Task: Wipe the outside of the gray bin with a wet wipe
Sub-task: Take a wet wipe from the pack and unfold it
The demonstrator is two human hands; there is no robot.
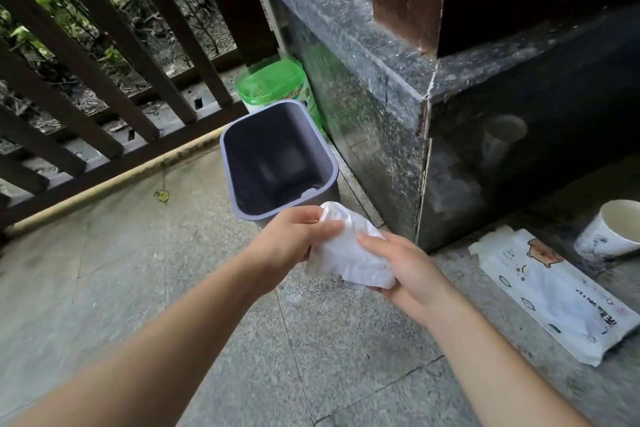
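Note:
The gray bin stands upright and empty on the stone floor, beside a dark granite plinth. Just in front of its near rim, both of my hands hold a crumpled white wet wipe. My left hand pinches the wipe's upper left edge, close to the bin's near corner. My right hand cups the wipe from below and the right, thumb pressed on top. The wipe hangs above the floor and does not touch the bin.
A green-lidded container stands behind the bin against the plinth. A wet wipe pack lies on the step at right, with a white paper cup behind it. A dark wooden railing borders the left.

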